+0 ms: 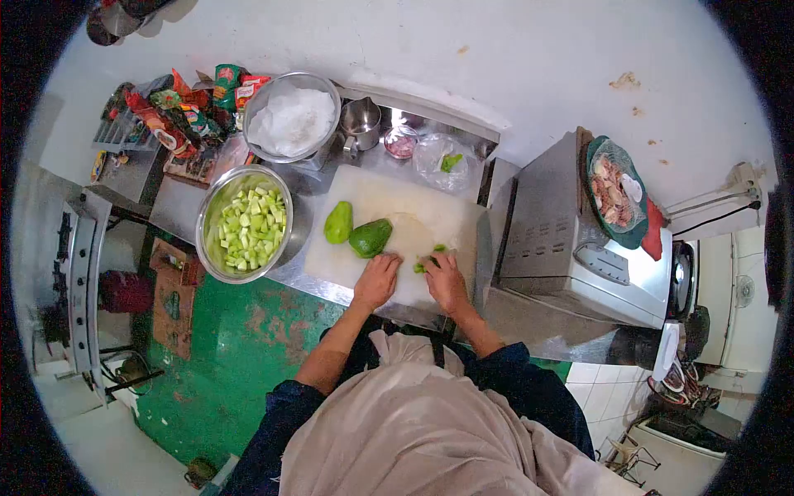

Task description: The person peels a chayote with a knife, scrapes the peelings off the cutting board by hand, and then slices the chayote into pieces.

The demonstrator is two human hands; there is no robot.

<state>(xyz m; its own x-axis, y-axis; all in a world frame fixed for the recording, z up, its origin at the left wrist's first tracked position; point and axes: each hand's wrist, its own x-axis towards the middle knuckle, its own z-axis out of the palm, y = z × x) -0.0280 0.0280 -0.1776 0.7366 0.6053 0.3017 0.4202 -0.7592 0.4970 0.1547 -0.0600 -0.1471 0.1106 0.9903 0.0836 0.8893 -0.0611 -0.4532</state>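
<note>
Two whole green, pear-shaped vegetables that look like chayotes lie on the white cutting board (347, 263): a lighter one (338, 222) on the left and a darker, wrinkled one (370, 238) beside it. Just below the darker one, my left hand (377, 282) rests on the board with its fingers stretched out and nothing visible in them. My right hand (447, 285) has its fingers closed over small green scraps (420, 267), some of which show beyond the fingertips. Pale green cubes fill a steel bowl (201, 217) left of the board.
Behind the board stand a bowl with a white plastic bag (291, 122), a steel jug (361, 124), a small dish (401, 142) and a clear bag (430, 169). Packets (165, 124) crowd the back left. A metal oven-like appliance (550, 223) carrying a green tray (633, 236) borders the right.
</note>
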